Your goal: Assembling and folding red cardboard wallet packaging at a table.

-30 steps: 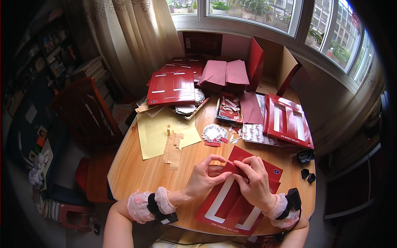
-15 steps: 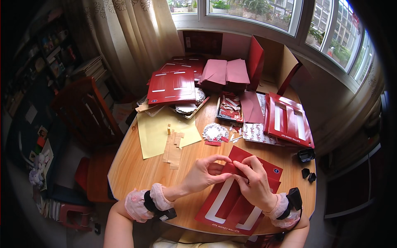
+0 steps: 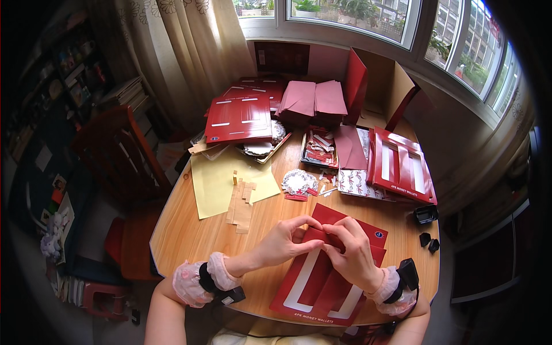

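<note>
A red cardboard wallet pack (image 3: 330,290) with white cut-out windows lies tilted at the table's near edge. Above its far half, my left hand (image 3: 287,238) and my right hand (image 3: 352,253) meet, fingertips nearly touching. Both are closed in a pinch on a small red paper piece (image 3: 314,234). Most of that piece is hidden by the fingers, so I cannot tell whether it is joined to the pack. Just beyond the hands lie a round silver-patterned label (image 3: 299,182) and a small red label strip (image 3: 295,197).
Yellow paper (image 3: 215,192) and tan tape strips (image 3: 240,210) lie left. Red printed cards (image 3: 238,118), pink envelopes (image 3: 299,99) and an open cardboard box (image 3: 376,86) stand at the back. A tray of small labels (image 3: 319,146) and more red packs (image 3: 402,164) sit right.
The red pack under my hands has shifted slightly left. Both hands keep their pinch on the small red piece, with little movement.
</note>
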Motion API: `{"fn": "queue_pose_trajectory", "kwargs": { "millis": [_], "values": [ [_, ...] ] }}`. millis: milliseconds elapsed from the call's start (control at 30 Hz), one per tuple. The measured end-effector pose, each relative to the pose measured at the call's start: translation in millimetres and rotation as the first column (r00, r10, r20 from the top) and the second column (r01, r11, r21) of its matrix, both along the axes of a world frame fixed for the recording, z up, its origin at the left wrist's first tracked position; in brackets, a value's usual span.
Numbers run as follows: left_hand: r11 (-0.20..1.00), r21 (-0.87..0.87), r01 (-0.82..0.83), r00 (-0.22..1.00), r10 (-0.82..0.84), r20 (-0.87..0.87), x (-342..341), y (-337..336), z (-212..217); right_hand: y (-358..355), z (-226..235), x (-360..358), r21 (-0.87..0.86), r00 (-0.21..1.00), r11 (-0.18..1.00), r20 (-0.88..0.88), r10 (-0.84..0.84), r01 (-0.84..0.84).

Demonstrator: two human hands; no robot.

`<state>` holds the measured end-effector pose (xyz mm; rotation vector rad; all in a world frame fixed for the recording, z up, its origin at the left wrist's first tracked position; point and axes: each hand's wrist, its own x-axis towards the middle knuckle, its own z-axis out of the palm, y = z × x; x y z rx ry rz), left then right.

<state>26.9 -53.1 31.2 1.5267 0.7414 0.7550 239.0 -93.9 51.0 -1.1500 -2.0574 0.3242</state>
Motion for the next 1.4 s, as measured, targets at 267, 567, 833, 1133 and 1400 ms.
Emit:
{"fn": "queue_pose_trajectory", "kwargs": {
  "millis": [267,567,833,1133,1400],
  "values": [
    [0.999,-0.028,-0.032,0.992,0.035,0.117,2,3,-13,-5,18,10,-0.073,0.985,0.993,0.151,-0.082,0.094],
    [0.999,-0.032,0.023,0.994,-0.019,0.111,0,5,-11,-3,21,14,-0.117,0.989,0.992,0.143,-0.028,0.045],
    [0.996,-0.047,0.07,0.988,-0.063,0.14,1,7,-13,-6,20,9,-0.033,0.988,0.998,0.146,-0.046,0.051],
    [0.998,-0.01,0.059,0.987,-0.056,0.153,1,6,-10,-9,24,9,-0.008,0.984,0.998,0.168,-0.06,0.062],
    [0.991,0.111,0.074,0.995,-0.082,0.064,-2,8,-6,-9,18,8,-0.039,0.992,0.999,0.126,-0.004,0.009]
  ]
}}
